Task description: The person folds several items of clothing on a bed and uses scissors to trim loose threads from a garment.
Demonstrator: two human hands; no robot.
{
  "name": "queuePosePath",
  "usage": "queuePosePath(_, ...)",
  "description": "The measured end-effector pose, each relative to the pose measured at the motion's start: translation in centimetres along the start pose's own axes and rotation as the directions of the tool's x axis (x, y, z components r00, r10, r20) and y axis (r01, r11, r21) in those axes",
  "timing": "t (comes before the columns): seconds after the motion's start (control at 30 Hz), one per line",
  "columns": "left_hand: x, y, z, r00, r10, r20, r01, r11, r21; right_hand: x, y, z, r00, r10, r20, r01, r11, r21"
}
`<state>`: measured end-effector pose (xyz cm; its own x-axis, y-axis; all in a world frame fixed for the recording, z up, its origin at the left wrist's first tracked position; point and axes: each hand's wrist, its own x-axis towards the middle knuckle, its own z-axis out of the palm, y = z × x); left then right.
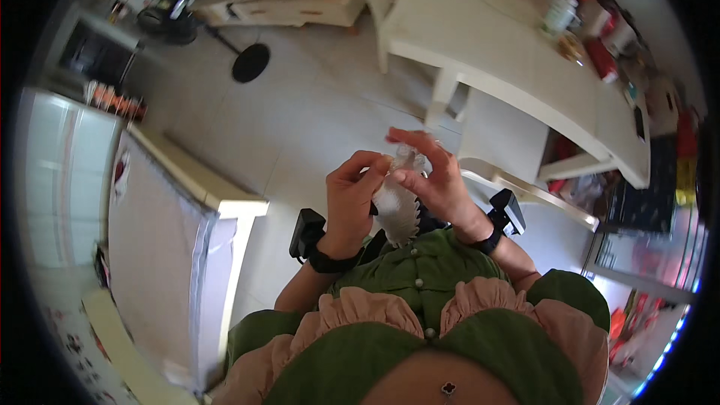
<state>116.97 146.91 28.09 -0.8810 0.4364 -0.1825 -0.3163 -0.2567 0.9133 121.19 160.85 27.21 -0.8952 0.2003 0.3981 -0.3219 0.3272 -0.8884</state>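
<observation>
A white, textured, flexible piece (395,208) with a scalloped edge hangs in front of my green top. Its upper end looks thin and partly see-through, and I cannot tell what the article is. My left hand (350,202) pinches its upper left side between thumb and fingertips. At the other side, my right hand (441,180) has its thumb and fingers spread around the upper end. The right thumb overlaps the piece, though contact is unclear, and its fingertips are blurred. Black bands circle both wrists.
A pale table (506,28) at the upper right carries bottles and packages along its far side. Tucked below is a white chair (500,124). A cream-topped cabinet or partition (163,247) stands at left. Farther off are a black fan base (251,63) and a low cabinet (292,3).
</observation>
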Motion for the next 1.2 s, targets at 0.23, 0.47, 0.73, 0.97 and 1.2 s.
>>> queuePosePath(0.23, -1.0, 5.2, -15.8, 0.929, 0.228, -0.291, -0.21, 0.973, 0.092, 5.4, -0.9, 18.0, 0.897, 0.244, 0.369, -0.369, 0.872, 0.321)
queuePosePath(0.47, 0.1, 10.3, -30.3, 0.816, 0.205, -0.54, -0.158, 0.978, 0.134, 11.8, -1.2, 34.5, 0.831, 0.26, 0.493, -0.465, 0.81, 0.357)
queuePosePath(0.73, 7.8, 15.0, -42.5, 0.673, 0.192, -0.715, -0.221, 0.974, 0.053, 22.2, 1.5, 48.4, 0.749, 0.251, 0.613, -0.583, 0.689, 0.431)
queuePosePath(0.97, 17.7, 21.8, -53.6, 0.692, -0.091, -0.716, -0.382, 0.796, -0.47, 37.5, 3.7, 60.3, 0.536, 0.185, 0.824, -0.668, 0.69, 0.279)
queuePosePath(1.2, 27.8, 29.9, -63.9, 0.554, 0.084, -0.828, -0.421, 0.886, -0.192, 50.6, 5.3, 72.3, 0.492, 0.165, 0.855, -0.568, 0.805, 0.172)
